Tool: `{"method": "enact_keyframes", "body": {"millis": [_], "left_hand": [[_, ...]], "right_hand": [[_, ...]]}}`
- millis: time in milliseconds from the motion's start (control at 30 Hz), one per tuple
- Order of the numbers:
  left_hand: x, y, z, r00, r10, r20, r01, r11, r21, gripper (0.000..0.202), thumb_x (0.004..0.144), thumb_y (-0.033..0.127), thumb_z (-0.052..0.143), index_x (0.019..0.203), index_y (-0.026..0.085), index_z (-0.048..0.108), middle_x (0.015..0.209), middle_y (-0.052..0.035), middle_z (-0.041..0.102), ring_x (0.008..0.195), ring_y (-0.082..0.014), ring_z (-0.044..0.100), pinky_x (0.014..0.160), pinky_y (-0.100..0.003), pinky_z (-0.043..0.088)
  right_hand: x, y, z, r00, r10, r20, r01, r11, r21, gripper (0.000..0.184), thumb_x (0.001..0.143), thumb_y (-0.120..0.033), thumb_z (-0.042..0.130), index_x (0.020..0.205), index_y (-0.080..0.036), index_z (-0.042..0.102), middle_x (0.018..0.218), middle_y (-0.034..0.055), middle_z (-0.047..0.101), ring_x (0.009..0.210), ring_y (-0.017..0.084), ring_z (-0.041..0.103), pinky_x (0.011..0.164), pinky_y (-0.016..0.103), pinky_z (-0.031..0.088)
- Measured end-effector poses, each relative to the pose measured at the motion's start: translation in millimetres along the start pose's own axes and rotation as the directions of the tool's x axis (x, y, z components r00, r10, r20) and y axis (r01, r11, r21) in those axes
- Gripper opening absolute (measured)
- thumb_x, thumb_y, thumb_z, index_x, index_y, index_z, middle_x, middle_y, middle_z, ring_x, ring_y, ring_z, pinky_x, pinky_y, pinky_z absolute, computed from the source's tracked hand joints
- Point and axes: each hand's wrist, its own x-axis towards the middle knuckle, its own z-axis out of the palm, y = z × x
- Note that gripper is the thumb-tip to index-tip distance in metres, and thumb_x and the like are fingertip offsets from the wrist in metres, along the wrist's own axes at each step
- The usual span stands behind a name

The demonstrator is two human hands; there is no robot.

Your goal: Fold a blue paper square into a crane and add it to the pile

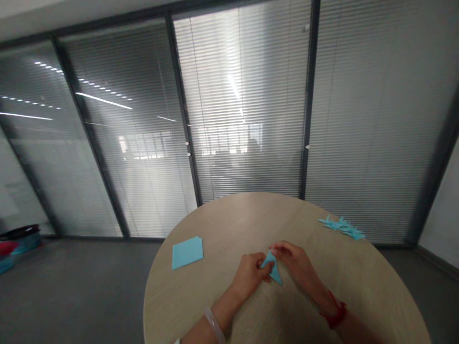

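A small folded piece of blue paper (275, 273), pointed at its top and lower right, is between my hands above the near middle of the round table. My left hand (253, 272) is closed on its left side, with the thumb lying across the paper. At the paper's upper tip, the fingertips of my right hand (292, 255) are pinched together. A clear bangle circles my left wrist, and a red band is on my right one.
On the left of the round wooden table (247, 217) lies a stack of blue paper sheets (187, 252). A pile of folded blue paper pieces (342, 226) sits near the right edge. Glass panels with blinds (244, 105) stand behind. Blurred containers (21, 241) are on the floor at far left.
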Motion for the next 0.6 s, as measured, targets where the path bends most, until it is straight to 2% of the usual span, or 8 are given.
{"method": "enact_keyframes", "body": {"millis": [100,200,267,300,433,500,600], "left_hand": [[0,0,0.0,1.0,0.001,0.0,-0.001,1.0,-0.012,0.028,0.081,0.038,0.052,0.066,0.015,0.059,0.056,-0.0003,0.062,0.054,-0.0155,0.061,0.051,-0.022,0.041],[-2,3,0.1,0.998,0.053,-0.014,-0.055,0.991,-0.126,0.021,0.079,0.035,0.058,0.089,0.016,0.059,0.066,0.0007,0.064,0.055,-0.0138,0.06,0.053,-0.022,0.043],[-3,7,-0.5,0.993,0.107,-0.041,-0.114,0.97,-0.213,0.031,0.077,0.031,0.063,0.104,0.02,0.052,0.079,-0.0002,0.066,0.062,-0.0137,0.061,0.056,-0.022,0.045],[-4,8,-1.0,0.99,0.129,-0.063,-0.14,0.963,-0.229,0.034,0.076,0.03,0.065,0.105,0.021,0.05,0.085,-0.0012,0.066,0.068,-0.0143,0.062,0.057,-0.021,0.045],[-4,11,-3.7,0.965,0.2,-0.172,-0.22,0.969,-0.109,0.02,0.075,0.025,0.066,0.092,0.02,0.056,0.095,-0.0042,0.062,0.086,-0.0173,0.058,0.057,-0.02,0.043],[-3,10,-4.2,0.953,0.235,-0.193,-0.249,0.967,-0.053,0.015,0.075,0.025,0.066,0.086,0.02,0.058,0.094,-0.0039,0.058,0.085,-0.0169,0.056,0.056,-0.02,0.043],[-2,8,-3.4,0.95,0.25,-0.186,-0.265,0.963,-0.056,0.014,0.075,0.028,0.066,0.082,0.019,0.058,0.091,-0.0028,0.054,0.079,-0.0153,0.055,0.055,-0.02,0.043]], "right_hand": [[1,2,-1,1.0,-0.002,-0.005,0.002,1.0,-0.005,0.029,0.074,-0.045,0.062,0.081,-0.019,0.071,0.082,0.0076,0.073,0.079,0.024,0.067,0.073,0.033,0.05],[2,3,-4,1.0,-0.013,-0.027,0.013,1.0,-0.009,0.029,0.075,-0.046,0.062,0.081,-0.019,0.071,0.082,0.0077,0.073,0.079,0.024,0.066,0.073,0.033,0.049],[3,2,-7,0.998,-0.017,-0.064,0.017,1.0,-0.001,0.031,0.075,-0.047,0.062,0.081,-0.018,0.071,0.083,0.0082,0.073,0.079,0.025,0.066,0.073,0.033,0.05],[4,2,-9,0.996,-0.019,-0.087,0.019,1.0,0.007,0.032,0.074,-0.048,0.063,0.081,-0.018,0.071,0.083,0.0085,0.073,0.079,0.025,0.066,0.073,0.033,0.05],[4,-2,-12,0.988,-0.025,-0.151,0.029,0.999,0.02,0.035,0.073,-0.05,0.063,0.081,-0.017,0.07,0.082,0.0088,0.073,0.078,0.024,0.066,0.072,0.033,0.05],[4,-3,-12,0.986,-0.028,-0.165,0.031,0.999,0.017,0.034,0.074,-0.05,0.063,0.081,-0.017,0.07,0.082,0.0087,0.073,0.078,0.024,0.065,0.073,0.033,0.049],[3,-3,-12,0.983,-0.031,-0.183,0.036,0.999,0.023,0.035,0.074,-0.05,0.063,0.081,-0.017,0.07,0.084,0.0093,0.073,0.079,0.024,0.065,0.074,0.034,0.05]]}}
